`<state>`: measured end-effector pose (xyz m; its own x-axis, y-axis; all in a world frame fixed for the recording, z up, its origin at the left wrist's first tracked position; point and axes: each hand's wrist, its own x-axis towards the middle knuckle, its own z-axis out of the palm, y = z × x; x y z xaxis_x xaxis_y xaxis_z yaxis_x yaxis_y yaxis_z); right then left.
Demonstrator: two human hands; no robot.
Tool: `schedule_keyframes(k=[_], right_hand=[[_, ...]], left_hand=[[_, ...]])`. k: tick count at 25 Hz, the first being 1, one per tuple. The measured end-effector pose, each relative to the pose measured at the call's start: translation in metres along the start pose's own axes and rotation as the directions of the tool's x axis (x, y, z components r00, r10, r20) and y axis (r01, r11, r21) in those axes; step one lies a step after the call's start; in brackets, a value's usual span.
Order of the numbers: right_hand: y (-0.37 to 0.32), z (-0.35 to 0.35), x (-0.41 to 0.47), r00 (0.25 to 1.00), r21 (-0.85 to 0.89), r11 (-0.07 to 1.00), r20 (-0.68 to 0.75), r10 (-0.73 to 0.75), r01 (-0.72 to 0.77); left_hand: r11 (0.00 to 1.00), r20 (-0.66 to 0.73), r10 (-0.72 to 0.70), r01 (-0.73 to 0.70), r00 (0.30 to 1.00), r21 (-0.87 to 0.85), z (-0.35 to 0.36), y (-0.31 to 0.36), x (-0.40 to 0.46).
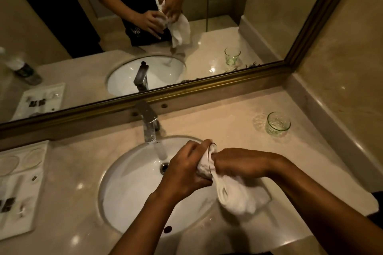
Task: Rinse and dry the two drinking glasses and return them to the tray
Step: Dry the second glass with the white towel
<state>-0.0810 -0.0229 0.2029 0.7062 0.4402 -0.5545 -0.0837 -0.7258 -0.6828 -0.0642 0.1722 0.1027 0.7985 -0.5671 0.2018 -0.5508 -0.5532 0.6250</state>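
My left hand (182, 166) wraps around a clear drinking glass (209, 162) over the white sink basin (124, 198); the glass is mostly hidden by my fingers and the cloth. My right hand (234, 164) pushes a white towel (234, 196) into the glass's mouth, and the rest of the towel hangs down to the right. A second clear glass (277, 123) stands upright on the counter at the right, apart from both hands. The white tray (18, 188) lies at the left edge of the counter.
Water runs from the chrome faucet (150, 124) into the basin, just left of my hands. A gold-framed mirror (145, 95) backs the counter. Small toiletry packets lie on the tray. A wall (335, 89) bounds the counter on the right.
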Motion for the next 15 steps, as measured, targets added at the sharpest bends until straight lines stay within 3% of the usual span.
schedule_keyframes(k=[2, 4, 8, 11, 15], right_hand=[[-0.008, 0.005, -0.001, 0.992, -0.142, 0.99, 0.123, -0.007, 0.024], [-0.019, 0.008, -0.001, 0.993, -0.126, 0.992, 0.119, -0.001, 0.016], [-0.031, 0.018, 0.014, 0.992, -0.083, 0.993, -0.093, -0.087, 0.08], [-0.031, 0.02, 0.025, 0.986, -0.187, 0.982, -0.151, -0.07, 0.041], [-0.024, 0.017, 0.028, 0.984, -0.519, 0.849, -0.071, -0.163, 0.103]], left_hand=[[1.0, 0.023, 0.011, -0.011, 1.0, 0.004, -0.006, 0.001, -0.007], [0.996, 0.002, -0.016, 0.016, 1.0, -0.084, -0.011, 0.004, -0.012], [0.996, -0.059, 0.015, -0.02, 0.998, -0.082, -0.02, -0.003, -0.015], [0.995, -0.042, -0.02, 0.015, 0.999, -0.101, -0.019, -0.004, -0.01], [0.913, 0.19, -0.087, 0.155, 0.978, -0.377, -0.031, -0.009, 0.003]])
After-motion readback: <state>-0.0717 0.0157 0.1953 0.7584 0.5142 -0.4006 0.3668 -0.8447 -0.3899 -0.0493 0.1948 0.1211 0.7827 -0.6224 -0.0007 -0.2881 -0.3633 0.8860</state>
